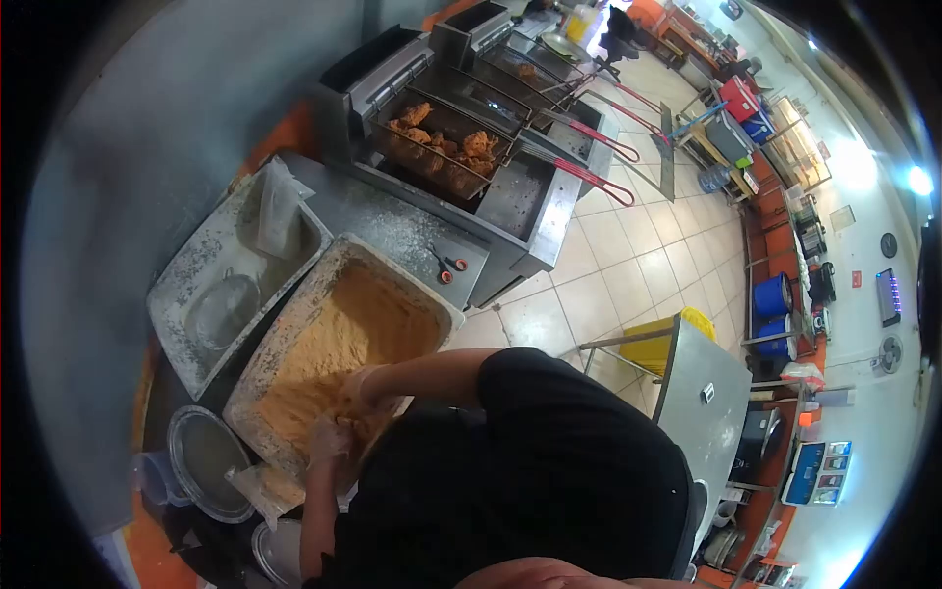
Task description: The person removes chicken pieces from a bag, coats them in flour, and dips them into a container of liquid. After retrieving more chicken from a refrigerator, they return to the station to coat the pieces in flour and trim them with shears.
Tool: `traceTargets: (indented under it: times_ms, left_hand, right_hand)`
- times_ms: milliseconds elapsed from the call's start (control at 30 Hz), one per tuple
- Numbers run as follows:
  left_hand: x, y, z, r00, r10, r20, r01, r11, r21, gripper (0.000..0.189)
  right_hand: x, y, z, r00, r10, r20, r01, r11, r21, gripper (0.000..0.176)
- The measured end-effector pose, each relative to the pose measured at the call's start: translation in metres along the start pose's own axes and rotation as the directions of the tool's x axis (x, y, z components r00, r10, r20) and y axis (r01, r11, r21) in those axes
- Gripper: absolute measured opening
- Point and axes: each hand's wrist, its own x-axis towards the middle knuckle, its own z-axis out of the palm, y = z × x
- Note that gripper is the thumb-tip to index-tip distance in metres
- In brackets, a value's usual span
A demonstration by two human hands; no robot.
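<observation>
Orange-tinted flour or breading [343, 329] fills a white tub [257, 378] with a crusted rim. Both my hands are down in it, close together at the tub's near side. My left hand [329, 439], in a clear glove, has its fingers curled at a coated lump that I cannot make out. Just above it, my right hand [361, 390] presses into the breading, and its fingers are hidden. By my left wrist, a clear plastic bag [267, 491] with some breading lies over the tub's corner.
A second white tub [177, 294] holds a sieve and a plastic bag. Orange-handled scissors [449, 270] lie on the floured steel counter. Beyond stands a fryer with fried chicken [442, 145] in a basket; red handles [599, 182] jut out. A steel table [702, 412] stands at right.
</observation>
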Motion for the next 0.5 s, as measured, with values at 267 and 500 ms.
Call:
traceTargets:
  times_ms: [267, 500]
  left_hand:
    - [0.058, -0.07, 0.074, 0.972, -0.234, -0.035, 0.225, 0.96, -0.165, 0.049]
    - [0.001, -0.04, 0.023, 0.897, -0.419, -0.142, 0.369, 0.886, -0.281, 0.039]
  right_hand:
    - [-0.007, 0.003, 0.02, 0.999, 0.018, -0.028, -0.014, 0.993, 0.12, 0.054]
    - [-0.014, 0.001, -0.007, 0.995, 0.086, -0.05, -0.066, 0.945, 0.322, 0.049]
